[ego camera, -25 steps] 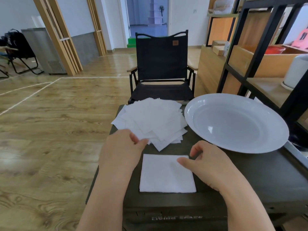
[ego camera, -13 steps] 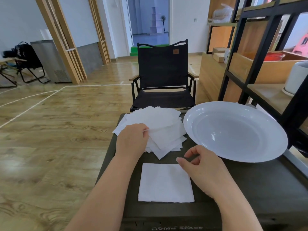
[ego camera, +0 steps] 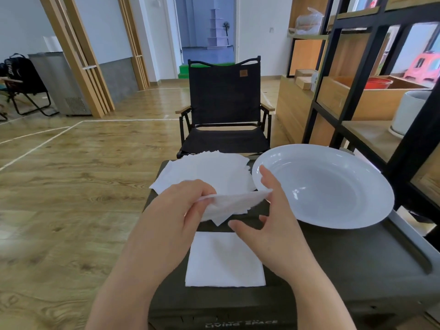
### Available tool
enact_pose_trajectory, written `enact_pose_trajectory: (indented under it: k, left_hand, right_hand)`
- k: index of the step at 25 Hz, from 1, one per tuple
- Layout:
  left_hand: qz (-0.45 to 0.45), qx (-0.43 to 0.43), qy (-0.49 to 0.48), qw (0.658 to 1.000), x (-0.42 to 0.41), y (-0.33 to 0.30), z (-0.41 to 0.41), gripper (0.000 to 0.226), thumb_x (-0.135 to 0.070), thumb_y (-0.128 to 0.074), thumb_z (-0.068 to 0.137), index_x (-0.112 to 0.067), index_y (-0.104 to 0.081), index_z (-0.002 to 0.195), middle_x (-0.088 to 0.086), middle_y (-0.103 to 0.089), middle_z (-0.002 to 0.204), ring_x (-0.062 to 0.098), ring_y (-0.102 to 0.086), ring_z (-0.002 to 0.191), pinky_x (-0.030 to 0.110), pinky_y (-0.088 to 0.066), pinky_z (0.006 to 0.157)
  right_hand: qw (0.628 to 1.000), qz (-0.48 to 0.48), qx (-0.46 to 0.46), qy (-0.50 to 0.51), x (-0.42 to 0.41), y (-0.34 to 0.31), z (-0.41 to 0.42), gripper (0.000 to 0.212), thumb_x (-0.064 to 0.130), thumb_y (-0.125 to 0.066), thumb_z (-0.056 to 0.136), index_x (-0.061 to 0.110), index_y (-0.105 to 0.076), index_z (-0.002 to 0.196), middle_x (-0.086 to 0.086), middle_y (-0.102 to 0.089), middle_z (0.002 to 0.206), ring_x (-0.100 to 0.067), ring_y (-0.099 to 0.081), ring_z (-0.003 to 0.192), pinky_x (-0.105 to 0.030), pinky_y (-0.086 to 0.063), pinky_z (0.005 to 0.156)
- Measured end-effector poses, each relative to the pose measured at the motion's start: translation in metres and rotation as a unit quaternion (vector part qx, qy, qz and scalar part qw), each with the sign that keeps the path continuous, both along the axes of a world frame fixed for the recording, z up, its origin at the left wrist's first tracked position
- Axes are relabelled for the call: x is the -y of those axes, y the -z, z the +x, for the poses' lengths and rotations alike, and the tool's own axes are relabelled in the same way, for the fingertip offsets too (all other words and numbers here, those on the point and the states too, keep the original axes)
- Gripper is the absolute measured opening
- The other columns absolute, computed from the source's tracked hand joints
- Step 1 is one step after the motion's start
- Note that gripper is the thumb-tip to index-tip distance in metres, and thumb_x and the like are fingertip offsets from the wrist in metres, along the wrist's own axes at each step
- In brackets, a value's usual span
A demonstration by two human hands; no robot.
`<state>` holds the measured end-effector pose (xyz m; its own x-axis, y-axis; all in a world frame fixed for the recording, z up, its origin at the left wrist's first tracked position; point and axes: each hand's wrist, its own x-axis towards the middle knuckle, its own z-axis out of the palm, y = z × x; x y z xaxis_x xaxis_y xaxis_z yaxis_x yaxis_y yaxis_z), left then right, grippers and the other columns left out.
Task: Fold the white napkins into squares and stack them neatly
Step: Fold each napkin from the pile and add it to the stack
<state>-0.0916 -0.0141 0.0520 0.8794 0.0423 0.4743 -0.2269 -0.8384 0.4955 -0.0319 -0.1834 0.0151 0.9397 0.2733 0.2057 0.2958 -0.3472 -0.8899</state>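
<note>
1. The left hand (ego camera: pixel 176 210) pinches a loose napkin (ego camera: pixel 234 203) at its left edge, thumb and fingers pressed together on the paper, and holds it up off the table (ego camera: pixel 345 258)
2. The right hand (ego camera: pixel 266 225) meets the same napkin at its right corner, at about 3 o'clock from the left hand; the forefinger stands up behind the corner and the thumb reaches out below it, fingers spread, and I cannot tell whether it actually grips the paper
3. The lifted napkin sags between the two hands, above the near edge of the pile (ego camera: pixel 207 172)
4. The pile, an untidy heap of unfolded napkins, lies at the far left of the table, at 12 o'clock from the hands
5. One folded square (ego camera: pixel 225 260) lies flat at 6 o'clock, near the table's front edge, partly under the wrists
6. A white plate (ego camera: pixel 333 186) sits at 2 o'clock, just beside the pile
7. A black chair (ego camera: pixel 225 103) stands past the table at 12 o'clock; a shelf (ego camera: pixel 357 67) stands at the right
</note>
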Motion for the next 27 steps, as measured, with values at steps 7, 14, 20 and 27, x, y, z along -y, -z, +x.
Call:
enact_pose_trajectory:
  k: [7,14,20,27]
  left_hand:
    - [-0.477,-0.154,0.023,0.865,0.015,0.009,-0.006,0.058,-0.069,-0.052,0.065,-0.038,-0.068,0.111,-0.008,-0.076,0.099,0.011,-0.07,0.095,0.033,-0.051,0.09]
    - [-0.421,-0.124,0.001,0.898,0.009,0.017,-0.004,0.068,-0.059,-0.071,0.055,-0.064,-0.048,0.118,-0.009,-0.072,0.075,-0.001,-0.067,0.076,0.016,-0.041,0.072]
    - [-0.232,-0.047,-0.045,0.971,0.002,0.021,-0.007,0.021,-0.038,-0.077,0.069,-0.048,-0.073,0.087,-0.024,-0.066,0.073,-0.001,-0.063,0.074,0.003,-0.043,0.064]
    - [-0.192,-0.003,-0.05,0.98,0.001,0.017,-0.009,0.007,-0.041,-0.071,0.07,-0.043,-0.073,0.077,-0.029,-0.057,0.102,-0.004,-0.055,0.096,0.002,-0.039,0.076]
  right_hand:
    - [0.96,0.202,-0.185,-0.058,0.019,-0.007,-0.001,0.028,0.051,-0.072,0.066,0.032,-0.075,0.085,0.003,-0.077,0.087,-0.014,-0.073,0.08,-0.03,-0.056,0.072]
    - [0.968,0.203,-0.144,0.029,0.01,-0.011,-0.004,0.016,0.041,-0.064,0.083,0.035,-0.067,0.098,0.02,-0.07,0.089,-0.001,-0.066,0.077,-0.011,-0.049,0.054]
    - [0.989,0.122,-0.083,0.011,0.018,-0.015,-0.007,0.033,0.038,-0.069,0.08,0.053,-0.062,0.109,0.019,-0.065,0.098,-0.006,-0.062,0.091,-0.018,-0.049,0.076]
    - [0.998,-0.055,0.006,0.015,0.024,-0.016,-0.011,0.015,0.032,-0.076,0.073,0.039,-0.067,0.083,0.015,-0.064,0.081,-0.008,-0.061,0.07,-0.017,-0.054,0.061]
